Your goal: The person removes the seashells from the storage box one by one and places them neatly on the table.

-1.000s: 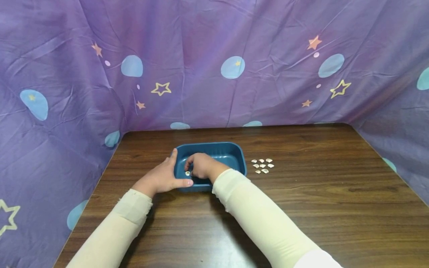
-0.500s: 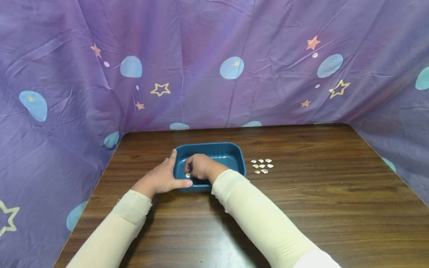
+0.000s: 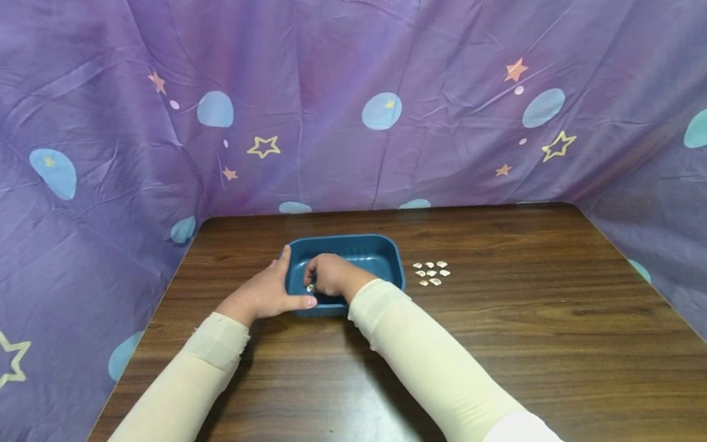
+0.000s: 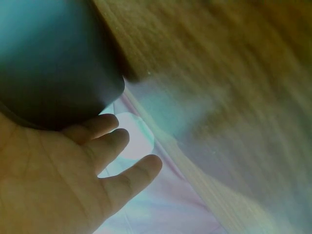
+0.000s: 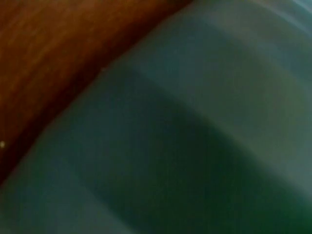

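Observation:
In the head view a blue rectangular plastic basin (image 3: 367, 268) sits on the wooden table. My left hand (image 3: 264, 291) lies against its left end, thumb stretched along the front rim and a finger up along the left side. The left wrist view shows the other fingers of that hand extended beside the basin's dark outer wall (image 4: 58, 63). Inside the basin, at its left part, my right hand (image 3: 330, 274) has bent fingers and pinches a small pale seashell (image 3: 310, 288). The right wrist view holds only the blurred basin wall (image 5: 161, 131); the fingers are hidden there.
To the right of the basin, several small white seashells (image 3: 431, 274) lie in short rows on the wooden table (image 3: 525, 307). A purple curtain (image 3: 331, 166) with stars and blue shapes hangs behind and at both sides of the table.
The seashell at the right fingertips has turned slightly and now shows less of its face. Both hands and the basin stay nearly where they were.

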### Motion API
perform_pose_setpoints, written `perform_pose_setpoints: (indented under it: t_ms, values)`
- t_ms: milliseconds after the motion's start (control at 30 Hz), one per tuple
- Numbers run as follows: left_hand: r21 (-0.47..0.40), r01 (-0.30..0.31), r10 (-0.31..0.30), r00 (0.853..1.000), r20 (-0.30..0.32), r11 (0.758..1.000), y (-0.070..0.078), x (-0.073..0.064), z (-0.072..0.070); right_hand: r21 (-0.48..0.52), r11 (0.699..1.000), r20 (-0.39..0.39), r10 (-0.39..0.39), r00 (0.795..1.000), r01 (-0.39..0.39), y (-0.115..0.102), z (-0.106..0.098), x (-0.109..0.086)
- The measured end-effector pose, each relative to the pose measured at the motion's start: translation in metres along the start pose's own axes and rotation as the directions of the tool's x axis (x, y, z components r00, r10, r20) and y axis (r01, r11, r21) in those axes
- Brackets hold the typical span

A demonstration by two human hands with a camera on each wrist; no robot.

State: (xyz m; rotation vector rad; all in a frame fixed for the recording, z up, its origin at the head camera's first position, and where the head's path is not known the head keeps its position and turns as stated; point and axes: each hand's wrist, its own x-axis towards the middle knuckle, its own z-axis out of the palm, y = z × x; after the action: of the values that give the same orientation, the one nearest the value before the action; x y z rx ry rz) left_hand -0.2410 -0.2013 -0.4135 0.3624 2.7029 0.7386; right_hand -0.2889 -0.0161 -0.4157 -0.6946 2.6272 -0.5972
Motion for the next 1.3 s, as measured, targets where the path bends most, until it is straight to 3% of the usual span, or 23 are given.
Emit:
perform_pose_setpoints:
  t_ms: [800,1100,1300]
  values:
    - [-0.005,0.010,-0.010,1.000,-0.008,1.000,0.000,0.001,0.000,0.008,1.000,-0.014,0.012,1.000,-0.012,0.000,-0.003,-0.002]
    - [0.003,0.010,-0.010,1.000,0.000,1.000,0.000,0.001,0.001,0.074,0.997,-0.097,0.016,0.995,-0.009,0.001,-0.007,-0.003]
    - [0.036,0.019,-0.019,1.000,0.002,0.999,-0.002,0.002,0.002,0.146,0.988,-0.149,-0.027,0.988,0.049,0.003,-0.022,-0.013]
